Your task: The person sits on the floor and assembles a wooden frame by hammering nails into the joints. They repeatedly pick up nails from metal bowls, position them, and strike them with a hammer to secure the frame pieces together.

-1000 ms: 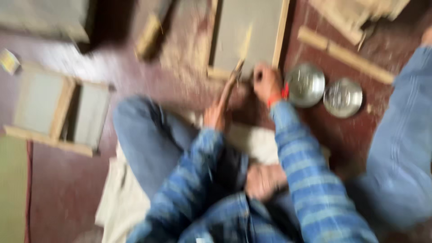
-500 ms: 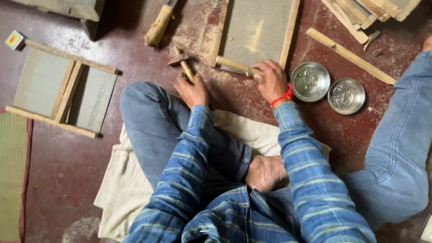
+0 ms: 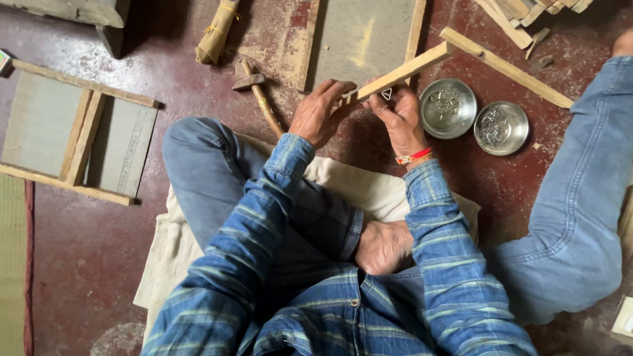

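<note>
Since half a second ago, both hands have left the floor and lifted a wooden strip; the hammer, then under the left hand, now lies free.

Nearest: crossed legs in blue jeans, one bare foot tucked at the middle, seated on a cream cloth spread over the dark red floor. Sleeves are blue plaid.

Hands: left hand closed around the near end of the wooden strip, fingers curled over its top. Right hand, with a red thread band at the wrist, pinches the strip from below just beside the left; a small metal triangular clip sits at its fingertips against the strip. The two hands are close together, both clamped on the strip, which is held off the floor and slants up to the right.

Just left of the left hand: hammer with wooden handle, lying on the floor, untouched.

Right of the right hand: two round metal bowls, side by side, each holding small metal pieces.

Farther: grey framed board beyond the hands; a long loose batten slanting at upper right; a wood-framed grey panel at the left; a rolled tan bundle at the top.

Right edge: another person's leg in jeans.
</note>
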